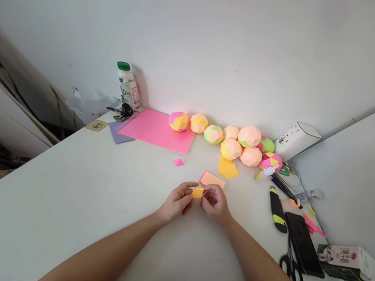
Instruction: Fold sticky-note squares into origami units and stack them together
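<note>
Head view: we find both hands at work over the middle of the white table (95, 184); the left hand (179, 200) pinches the left end of a small folded yellow paper (198, 192) between thumb and fingers; the right hand (216, 204) pinches its right end with the fingertips; the piece sits between the two hands, just on the near side of a stack of peach sheets (214, 180). Beyond that stack we record loose orange-yellow sheets (228, 170); to their left lies a folded pink piece (178, 162), apart from the rest. Faceted paper balls (249, 136) line the table's far edge, the leftmost overlapping a large pink sheet (157, 130); a green-capped bottle (128, 86) stands at the far left corner, keys (125, 111) beside it. Toward the right edge we list a box cutter (277, 210), a black phone (304, 245), scissors (291, 265) touching the phone, and a carton (348, 264).
</note>
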Available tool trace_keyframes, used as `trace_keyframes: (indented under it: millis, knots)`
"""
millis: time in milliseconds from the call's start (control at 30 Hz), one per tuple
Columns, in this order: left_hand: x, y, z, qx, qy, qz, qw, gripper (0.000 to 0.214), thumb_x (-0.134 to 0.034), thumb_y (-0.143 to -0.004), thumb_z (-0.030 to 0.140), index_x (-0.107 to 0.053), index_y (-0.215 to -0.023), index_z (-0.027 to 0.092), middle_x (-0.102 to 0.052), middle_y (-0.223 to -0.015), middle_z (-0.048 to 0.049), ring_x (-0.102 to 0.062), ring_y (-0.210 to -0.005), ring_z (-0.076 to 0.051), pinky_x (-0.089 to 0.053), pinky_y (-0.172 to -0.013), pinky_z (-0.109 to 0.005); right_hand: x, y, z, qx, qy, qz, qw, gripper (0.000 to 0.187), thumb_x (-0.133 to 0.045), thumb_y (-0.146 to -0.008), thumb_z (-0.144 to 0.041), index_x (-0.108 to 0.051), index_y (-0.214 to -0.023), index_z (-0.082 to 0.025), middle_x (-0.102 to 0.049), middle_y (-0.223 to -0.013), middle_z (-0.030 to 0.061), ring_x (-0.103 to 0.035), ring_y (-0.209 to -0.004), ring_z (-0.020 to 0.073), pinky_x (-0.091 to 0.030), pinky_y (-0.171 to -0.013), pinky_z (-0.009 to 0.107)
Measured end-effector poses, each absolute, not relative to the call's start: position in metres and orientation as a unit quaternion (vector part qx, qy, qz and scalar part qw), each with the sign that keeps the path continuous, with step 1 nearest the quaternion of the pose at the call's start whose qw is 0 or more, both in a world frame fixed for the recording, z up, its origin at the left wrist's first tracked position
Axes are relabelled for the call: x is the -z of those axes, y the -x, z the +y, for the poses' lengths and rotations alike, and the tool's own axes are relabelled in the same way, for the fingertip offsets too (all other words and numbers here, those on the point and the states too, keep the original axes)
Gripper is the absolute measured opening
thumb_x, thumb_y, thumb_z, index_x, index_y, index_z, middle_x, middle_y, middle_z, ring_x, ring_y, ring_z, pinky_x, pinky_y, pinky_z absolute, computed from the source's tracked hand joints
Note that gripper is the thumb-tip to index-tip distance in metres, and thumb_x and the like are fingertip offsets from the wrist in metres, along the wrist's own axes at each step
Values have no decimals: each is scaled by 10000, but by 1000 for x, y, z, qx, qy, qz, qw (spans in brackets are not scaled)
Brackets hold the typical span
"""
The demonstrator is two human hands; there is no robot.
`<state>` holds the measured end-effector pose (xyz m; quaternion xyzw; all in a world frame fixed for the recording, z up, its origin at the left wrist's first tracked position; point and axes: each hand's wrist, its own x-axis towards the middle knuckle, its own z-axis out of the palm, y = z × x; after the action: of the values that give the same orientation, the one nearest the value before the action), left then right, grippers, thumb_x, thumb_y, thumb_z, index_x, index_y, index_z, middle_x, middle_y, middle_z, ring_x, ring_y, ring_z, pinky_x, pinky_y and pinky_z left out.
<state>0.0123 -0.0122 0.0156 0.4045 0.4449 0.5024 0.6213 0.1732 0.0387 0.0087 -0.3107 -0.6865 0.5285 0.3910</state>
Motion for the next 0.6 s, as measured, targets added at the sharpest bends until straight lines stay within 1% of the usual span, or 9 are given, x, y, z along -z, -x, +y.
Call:
trace_keyframes:
  millis: [67, 133, 167, 267, 367, 500, 600]
  knots:
    - [-17, -12, -13, -493, -411, 441, 627, 327, -440, -817, 249, -459, -1133, 169, -470, -494, 75, -390, -395, -74, -302, -423, -202, -8, -173, 40, -475, 287, -730, 398, 202, -536, -759, -152, -536, -953, -208, -566, -896, 49, -560, -608, 112, -486, -527, 252]
    - [-18, -13, -13, -488, -413, 440, 631, 334, -425, -844, 298, -449, -1152, 169, -482, -481, 71, -392, -394, -79, -311, -428, -206, -8, -172, 41, -445, 269, -751, 407, 158, -522, -787, -161, -602, -917, -205, -560, -958, 77, -572, -667, 133, -501, -541, 269]
    - [-18, -13, -12, -487, -412, 440, 632, 345, -418, -855, 331, -445, -1158, 168, -483, -474, 71, -392, -391, -81, -314, -429, -207, -9, -172, 42, -440, 267, -754, 409, 145, -521, -800, -171, -623, -898, -204, -564, -952, 80, -572, -663, 135, -503, -535, 270]
    - [-17, -14, -12, -489, -412, 446, 626, 366, -404, -868, 421, -476, -1119, 165, -475, -463, 70, -395, -389, -79, -315, -427, -204, -11, -173, 42, -446, 284, -749, 398, 123, -538, -824, -219, -650, -871, -203, -589, -841, 58, -543, -558, 113, -488, -503, 261]
    - [-17, -15, -11, -499, -420, 457, 604, 343, -415, -862, 456, -536, -994, 163, -462, -475, 70, -398, -389, -67, -312, -422, -197, -14, -174, 41, -459, 315, -738, 381, 137, -552, -829, -269, -663, -850, -192, -592, -708, 31, -531, -518, 113, -474, -514, 259]
    - [-17, -16, -10, -513, -408, 476, 587, 317, -444, -848, 460, -544, -914, 167, -474, -495, 66, -428, -409, -71, -343, -431, -197, -14, -175, 39, -513, 350, -692, 368, 172, -571, -818, -298, -654, -905, -175, -622, -698, 27, -546, -503, 114, -472, -506, 251]
    - [-17, -15, -9, -520, -396, 464, 598, 282, -457, -845, 447, -526, -867, 174, -503, -517, 55, -458, -441, -84, -389, -459, -211, -12, -176, 39, -539, 372, -664, 361, 183, -584, -809, -314, -645, -888, -160, -614, -660, 17, -546, -496, 114, -475, -497, 247]
